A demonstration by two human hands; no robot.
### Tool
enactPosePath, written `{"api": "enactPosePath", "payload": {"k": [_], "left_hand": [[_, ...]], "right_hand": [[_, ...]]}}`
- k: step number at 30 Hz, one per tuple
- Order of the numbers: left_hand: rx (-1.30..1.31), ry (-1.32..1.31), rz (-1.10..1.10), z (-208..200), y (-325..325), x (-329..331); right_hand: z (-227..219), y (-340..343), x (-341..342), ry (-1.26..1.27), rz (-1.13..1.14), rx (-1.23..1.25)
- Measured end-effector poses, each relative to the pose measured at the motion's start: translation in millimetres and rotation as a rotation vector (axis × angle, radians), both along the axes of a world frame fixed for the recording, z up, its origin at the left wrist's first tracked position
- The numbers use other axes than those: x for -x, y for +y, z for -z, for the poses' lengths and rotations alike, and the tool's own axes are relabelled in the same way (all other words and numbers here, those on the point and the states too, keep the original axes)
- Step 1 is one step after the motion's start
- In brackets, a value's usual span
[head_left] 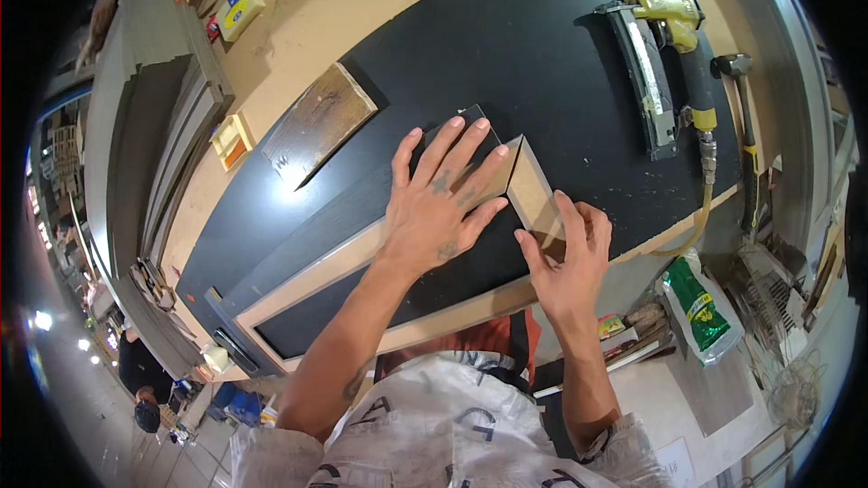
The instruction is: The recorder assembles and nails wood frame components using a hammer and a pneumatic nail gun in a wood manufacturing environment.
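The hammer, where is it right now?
In the head view the hammer lies at the far right edge of the workbench, just right of the yellow nail gun and its hose, beyond the right hand.

Panel (542, 45) black; frame strips (529, 183) tan; nailer (665, 45) yellow/blk; bag (701, 307) green, poss. w/ white.

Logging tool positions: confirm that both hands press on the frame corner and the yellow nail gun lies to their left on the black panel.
Wrong side. The head view shows the yellow nail gun to the right of the left hand and right hand; both do press on the frame corner on the black panel.
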State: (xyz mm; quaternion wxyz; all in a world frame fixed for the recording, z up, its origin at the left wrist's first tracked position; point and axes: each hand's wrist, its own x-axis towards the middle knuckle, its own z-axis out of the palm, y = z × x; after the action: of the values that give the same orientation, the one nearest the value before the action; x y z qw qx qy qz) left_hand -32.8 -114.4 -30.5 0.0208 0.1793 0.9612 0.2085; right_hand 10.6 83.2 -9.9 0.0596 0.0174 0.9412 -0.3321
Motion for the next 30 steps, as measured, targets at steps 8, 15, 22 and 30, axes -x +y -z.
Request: {"api": "enactPosePath", "payload": {"k": [8, 15, 22, 30], "left_hand": [[0.028, 0.009, -0.013, 0.0, -4.7, -0.5], [0.009, 0.0, -0.009, 1.0, -2.3, 0.4], [0.016, 0.006, -0.012, 1.5, -2.5, 0.4], [0.014, 0.006, -0.02, 3.9, -2.4, -2.9]], "right_hand": [[4.1, -4.7, 4.7, 0.055, -0.042, 0.006], [6.4, -1.7, 5.1, 0.066, -0.023, 0.011], [3.8, -3.0, 6.4, 0.05, -0.019, 0.013], [6.5, -2.7, 2.9, 0.037, -0.015, 0.017]]}}
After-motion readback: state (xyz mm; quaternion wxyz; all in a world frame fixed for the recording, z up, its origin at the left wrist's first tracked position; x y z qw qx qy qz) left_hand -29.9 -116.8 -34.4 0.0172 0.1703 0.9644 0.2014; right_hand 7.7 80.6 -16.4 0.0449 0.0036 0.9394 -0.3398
